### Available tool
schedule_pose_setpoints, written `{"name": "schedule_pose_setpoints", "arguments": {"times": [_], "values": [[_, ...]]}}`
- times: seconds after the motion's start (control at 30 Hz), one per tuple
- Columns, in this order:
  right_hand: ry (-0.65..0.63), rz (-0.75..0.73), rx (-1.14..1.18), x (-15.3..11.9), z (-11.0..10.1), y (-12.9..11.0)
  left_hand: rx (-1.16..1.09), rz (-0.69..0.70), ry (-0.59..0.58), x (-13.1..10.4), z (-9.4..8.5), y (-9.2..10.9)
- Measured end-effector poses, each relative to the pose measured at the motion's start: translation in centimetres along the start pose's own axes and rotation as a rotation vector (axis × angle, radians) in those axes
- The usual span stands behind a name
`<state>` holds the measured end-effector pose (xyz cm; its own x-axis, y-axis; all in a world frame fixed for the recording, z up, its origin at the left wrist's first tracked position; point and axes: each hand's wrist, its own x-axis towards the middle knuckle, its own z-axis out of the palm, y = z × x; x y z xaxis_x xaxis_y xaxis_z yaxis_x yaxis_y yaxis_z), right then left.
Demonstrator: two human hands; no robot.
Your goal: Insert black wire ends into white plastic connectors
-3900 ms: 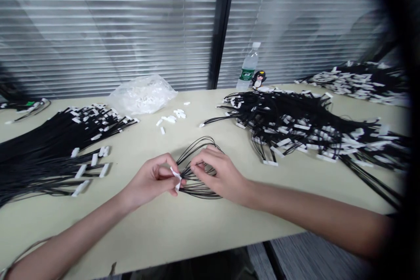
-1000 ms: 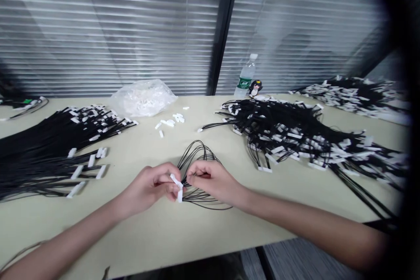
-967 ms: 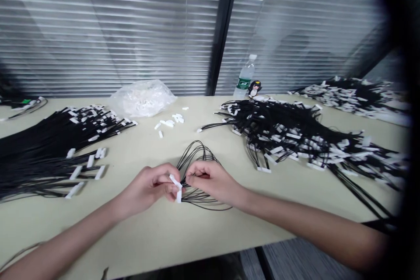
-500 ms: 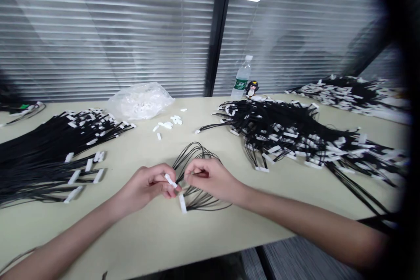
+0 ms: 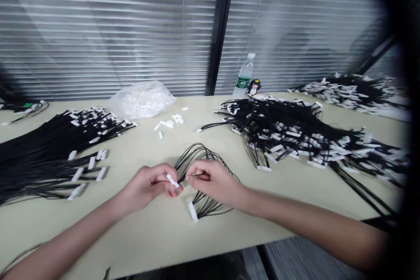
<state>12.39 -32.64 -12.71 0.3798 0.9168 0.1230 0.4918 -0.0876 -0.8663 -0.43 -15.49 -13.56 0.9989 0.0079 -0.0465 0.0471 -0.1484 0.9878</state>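
Observation:
Between the fingers of my left hand (image 5: 149,186) is a small white connector housing (image 5: 172,180), held above the table. Black wires (image 5: 200,151) run from beside it in a loop to a longer white connector (image 5: 193,211) lying nearer the table's front. My right hand (image 5: 218,182) is closed in a pinch just right of the held housing, its thumb and index fingertip together on what looks like one black wire. The exact wire end is hidden by the fingers.
Bundled black cables with white connectors (image 5: 42,140) lie at left, a tangled heap (image 5: 288,129) at right and another pile (image 5: 357,89) behind. Loose white housings (image 5: 169,124) lie near a clear plastic bag (image 5: 142,99). A bottle (image 5: 243,76) and penguin figurine (image 5: 254,87) stand at the back.
The longer white connector on the table has shifted right and toward the front edge with its wires. My right hand has moved slightly; my left still holds the small housing.

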Motion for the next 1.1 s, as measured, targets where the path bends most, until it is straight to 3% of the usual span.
{"name": "schedule_pose_setpoints", "arguments": {"times": [0.5,0.87,1.1], "values": [[-0.054,-0.034,-0.062,-0.2,0.2,0.1,0.087,0.036,-0.01,-0.1,0.0,-0.2],[0.01,-0.107,-0.187,-0.3,0.8,-0.2,0.057,0.044,0.017,0.0,0.6,0.2],[0.261,-0.349,-0.661,0.1,-0.2,0.3,-0.081,0.091,0.212,-0.4,0.3,2.1]]}}
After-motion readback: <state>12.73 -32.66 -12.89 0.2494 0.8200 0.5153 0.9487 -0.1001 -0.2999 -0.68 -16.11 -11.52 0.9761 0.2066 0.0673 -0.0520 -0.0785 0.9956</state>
